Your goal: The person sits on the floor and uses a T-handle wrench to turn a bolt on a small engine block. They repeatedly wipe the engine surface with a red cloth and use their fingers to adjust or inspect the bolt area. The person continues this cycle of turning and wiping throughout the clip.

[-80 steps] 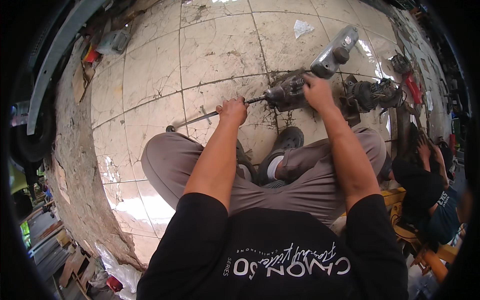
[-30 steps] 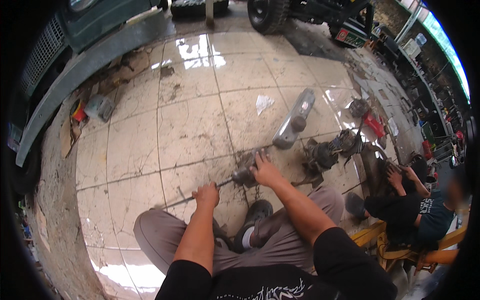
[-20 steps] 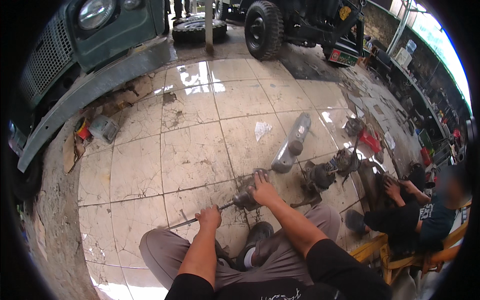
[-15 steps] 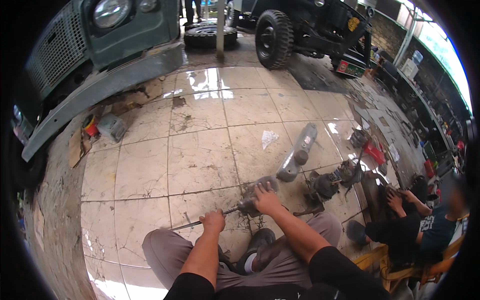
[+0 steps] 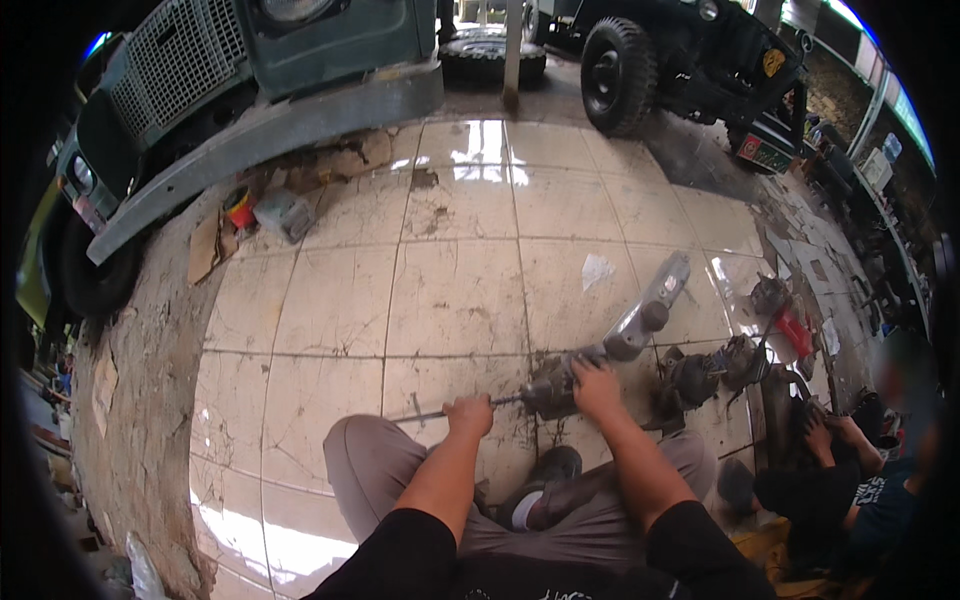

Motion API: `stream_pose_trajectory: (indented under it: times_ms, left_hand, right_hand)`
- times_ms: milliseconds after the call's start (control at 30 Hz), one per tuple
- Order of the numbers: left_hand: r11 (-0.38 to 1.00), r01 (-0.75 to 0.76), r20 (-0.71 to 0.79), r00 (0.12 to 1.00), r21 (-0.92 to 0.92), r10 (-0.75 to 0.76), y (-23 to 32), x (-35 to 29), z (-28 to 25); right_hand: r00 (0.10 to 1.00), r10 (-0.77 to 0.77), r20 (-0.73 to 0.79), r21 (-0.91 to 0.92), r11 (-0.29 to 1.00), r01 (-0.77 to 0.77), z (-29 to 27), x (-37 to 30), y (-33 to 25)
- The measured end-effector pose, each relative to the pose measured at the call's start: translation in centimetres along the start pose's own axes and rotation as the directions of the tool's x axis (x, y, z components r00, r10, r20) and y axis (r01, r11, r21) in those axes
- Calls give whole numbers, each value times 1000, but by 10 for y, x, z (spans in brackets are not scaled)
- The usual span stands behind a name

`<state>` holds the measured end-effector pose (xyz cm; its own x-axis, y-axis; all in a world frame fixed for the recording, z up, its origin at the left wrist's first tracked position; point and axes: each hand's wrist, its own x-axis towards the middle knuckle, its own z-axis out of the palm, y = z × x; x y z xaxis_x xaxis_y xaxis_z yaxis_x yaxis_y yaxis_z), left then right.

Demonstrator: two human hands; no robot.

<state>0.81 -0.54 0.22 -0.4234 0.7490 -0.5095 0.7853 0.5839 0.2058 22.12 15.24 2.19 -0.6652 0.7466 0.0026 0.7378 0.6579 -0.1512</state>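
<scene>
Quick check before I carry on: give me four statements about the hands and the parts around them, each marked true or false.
1. The left hand grips a rod. True.
2. Both hands hang clear of everything. False: the right hand touches the dark metal part.
3. The long metal cover lies farther right than the left hand. True.
4. Nothing lies beyond the hands. False: a white scrap, for one, lies on the tiled floor.

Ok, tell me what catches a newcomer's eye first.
Probably the dark green car with its grey bumper, at the upper left. Next comes the grimy metal part on the tiles, low in the middle, under the right hand, while the left hand grips a rod left of it.
</scene>
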Motion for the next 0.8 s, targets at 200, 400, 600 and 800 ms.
stream_pose_trajectory:
  times_ms: [200, 400, 600, 800]
  left_hand:
    - [1000, -19, 19, 1000, 18, 19, 1, 9, 8]
    - [997, -13, 96, 995, 70, 7, 3, 8, -1]
    - [997, -20, 105, 994, 75, 12, 3, 7, -4]
    - [996, -21, 111, 994, 82, 12, 3, 8, -5]
  right_hand:
    - [992, -66, 109, -80, 994, 75, 10, -4, -2]
    - [995, -29, 99, -152, 987, 44, 9, -2, -8]
    - [999, -50, -15, -19, 999, 50, -7, 2, -6]
    - [991, 104, 81, -78, 992, -97, -8, 11, 4]
